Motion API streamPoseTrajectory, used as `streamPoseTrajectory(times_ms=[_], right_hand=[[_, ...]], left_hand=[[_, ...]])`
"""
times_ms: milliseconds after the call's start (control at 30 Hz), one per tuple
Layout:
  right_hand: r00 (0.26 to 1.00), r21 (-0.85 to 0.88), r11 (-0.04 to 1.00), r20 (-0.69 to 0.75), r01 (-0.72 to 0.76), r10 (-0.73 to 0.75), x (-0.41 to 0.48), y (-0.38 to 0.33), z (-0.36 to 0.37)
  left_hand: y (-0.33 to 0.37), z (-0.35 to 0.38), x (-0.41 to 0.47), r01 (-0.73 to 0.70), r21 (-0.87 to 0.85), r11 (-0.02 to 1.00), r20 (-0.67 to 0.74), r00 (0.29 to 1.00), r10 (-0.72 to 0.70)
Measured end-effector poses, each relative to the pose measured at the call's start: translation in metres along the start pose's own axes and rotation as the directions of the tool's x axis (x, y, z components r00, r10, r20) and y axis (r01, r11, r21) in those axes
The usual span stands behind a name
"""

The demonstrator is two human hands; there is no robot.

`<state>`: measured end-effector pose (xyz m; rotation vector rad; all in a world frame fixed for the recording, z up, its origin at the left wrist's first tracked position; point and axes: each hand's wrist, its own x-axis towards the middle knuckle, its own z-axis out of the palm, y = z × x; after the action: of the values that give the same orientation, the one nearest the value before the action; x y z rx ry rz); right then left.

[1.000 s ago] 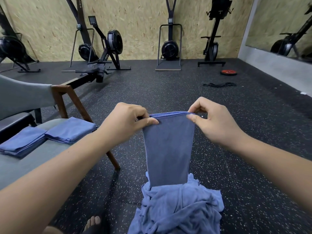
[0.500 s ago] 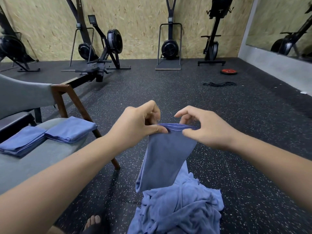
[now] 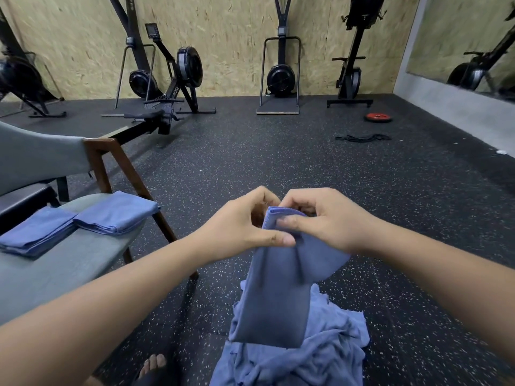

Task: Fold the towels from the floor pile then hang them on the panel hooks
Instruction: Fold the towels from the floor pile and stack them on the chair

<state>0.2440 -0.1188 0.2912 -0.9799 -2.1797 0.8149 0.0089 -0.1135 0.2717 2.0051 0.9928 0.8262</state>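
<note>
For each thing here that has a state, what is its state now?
held towel: folded narrow, hanging.
left hand: pinches its top.
right hand: pinches its top.
floor pile: crumpled, unfolded.
two folded towels: lying on chair.

Floor (image 3: 278, 168): towel pile (image 3: 328, 360) near, plate (image 3: 378, 117) and cord (image 3: 362, 138) far right. Chair (image 3: 69, 274) left, folded towels (image 3: 117, 213) side by side on seat.

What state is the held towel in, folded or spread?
Folded, partly: the towel hangs as a narrow doubled strip, top edges pinched together by left hand and right hand, above the floor pile.
</note>
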Motion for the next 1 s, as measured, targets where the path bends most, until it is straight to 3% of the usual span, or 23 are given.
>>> streamPoseTrajectory(times_ms=[133, 267, 400, 567, 800, 867, 933, 1000], right_hand=[[0.999, -0.001, 1.0, -0.05, 0.015, -0.015, -0.001, -0.002, -0.02], [0.989, -0.02, 0.999, -0.146, 0.033, -0.035, -0.003, -0.004, -0.042], [0.964, -0.042, 0.999, -0.266, 0.009, -0.02, -0.004, 0.001, -0.057], [0.918, -0.05, 0.999, -0.396, -0.015, -0.006, -0.005, 0.009, -0.067], [0.844, -0.129, 0.983, -0.535, -0.133, 0.044, -0.008, 0.024, -0.079], [0.818, -0.154, 0.972, -0.571, -0.178, 0.059, -0.009, 0.027, -0.08], [0.791, -0.161, 0.963, -0.607, -0.216, 0.076, -0.011, 0.029, -0.081], [0.764, -0.162, 0.956, -0.639, -0.244, 0.087, -0.013, 0.032, -0.081]], left_hand=[[-0.027, 0.012, -0.001, 0.117, -0.008, 0.993, 0.138, 0.984, -0.115], [-0.045, 0.01, 0.0, 0.174, 0.102, 0.979, 0.162, 0.968, -0.189], [-0.061, -0.004, 0.001, 0.183, 0.263, 0.947, 0.119, 0.968, -0.22], [-0.076, -0.022, 0.001, 0.201, 0.28, 0.939, 0.038, 0.975, -0.22], [-0.079, -0.053, 0.003, 0.201, 0.481, 0.853, -0.076, 0.979, -0.188], [-0.079, -0.061, 0.003, 0.234, 0.399, 0.886, -0.118, 0.972, -0.204], [-0.074, -0.065, 0.001, 0.262, 0.117, 0.958, -0.158, 0.957, -0.243], [-0.066, -0.064, 0.001, 0.247, -0.18, 0.952, -0.204, 0.938, -0.282]])
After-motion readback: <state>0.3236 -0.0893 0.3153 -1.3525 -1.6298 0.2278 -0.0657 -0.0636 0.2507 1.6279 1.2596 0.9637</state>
